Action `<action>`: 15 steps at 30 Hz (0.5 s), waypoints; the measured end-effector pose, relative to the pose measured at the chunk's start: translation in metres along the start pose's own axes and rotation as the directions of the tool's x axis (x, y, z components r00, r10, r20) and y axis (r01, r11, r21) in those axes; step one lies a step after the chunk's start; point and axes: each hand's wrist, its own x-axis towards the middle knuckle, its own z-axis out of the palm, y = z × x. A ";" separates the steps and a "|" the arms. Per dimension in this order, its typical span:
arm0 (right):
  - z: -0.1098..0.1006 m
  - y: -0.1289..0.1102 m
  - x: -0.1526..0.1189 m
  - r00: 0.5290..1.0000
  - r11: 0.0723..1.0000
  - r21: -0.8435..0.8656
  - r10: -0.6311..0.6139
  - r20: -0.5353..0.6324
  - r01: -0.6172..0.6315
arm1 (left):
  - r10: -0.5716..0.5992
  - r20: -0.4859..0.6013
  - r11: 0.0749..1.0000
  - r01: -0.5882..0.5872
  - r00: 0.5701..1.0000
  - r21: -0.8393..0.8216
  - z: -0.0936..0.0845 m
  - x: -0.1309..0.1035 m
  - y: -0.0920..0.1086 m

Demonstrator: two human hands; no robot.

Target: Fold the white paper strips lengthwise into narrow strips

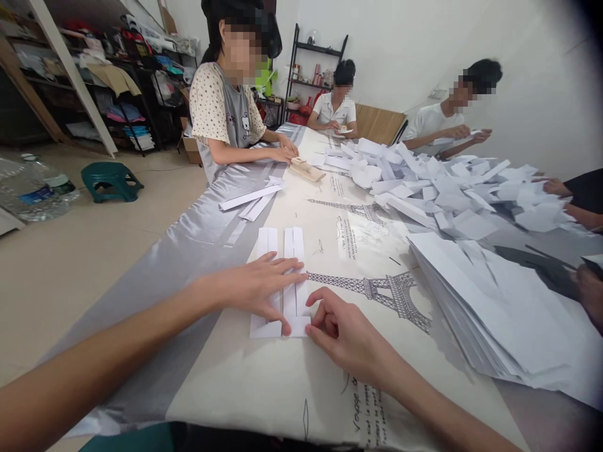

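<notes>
Two folded white paper strips lie side by side on the printed tablecloth, a left strip [266, 329] and a right strip [294, 238], each with a turned-up near end. Across both of them my left hand [264, 282] rests flat, its fingers spread and its thumb at the right strip's near end. My right hand [346, 333] is beside that same end, thumb tip touching the paper's right edge. Its index finger is bent and apart from the thumb, and the other fingers curl in. Nothing shows between them.
A stack of white paper sheets [499, 301] lies at the right, with a large heap of folded paper [438, 182] behind it. More strips [254, 198] lie ahead on the left. Several people work around the table. A green stool [110, 179] stands on the floor.
</notes>
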 end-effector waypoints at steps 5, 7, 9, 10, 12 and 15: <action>0.005 0.000 -0.002 0.999 0.985 -0.167 -0.041 -0.025 0.036 | -0.002 -0.004 1.000 0.002 1.000 0.005 -0.003 0.000 0.004; 0.007 -0.001 -0.003 0.997 0.970 -0.239 -0.058 -0.050 0.044 | 0.000 -0.004 1.000 0.000 1.000 0.009 -0.004 -0.001 0.004; 0.010 0.000 -0.005 0.992 0.947 -0.314 -0.102 -0.073 0.075 | -0.007 0.002 1.000 0.007 1.000 0.013 -0.005 -0.001 0.004; 0.011 0.001 -0.005 0.987 0.932 -0.348 -0.141 -0.080 0.105 | -0.008 0.003 1.000 0.008 1.000 0.012 -0.005 -0.001 0.004; 0.013 0.004 -0.007 0.964 0.887 -0.420 -0.252 -0.087 0.194 | -0.002 -0.002 1.000 0.002 1.000 0.003 -0.004 -0.001 0.003; 0.013 0.010 -0.010 0.875 0.722 -0.584 -0.482 -0.038 0.372 | 0.006 0.001 1.000 -0.006 1.000 -0.011 -0.002 -0.001 0.002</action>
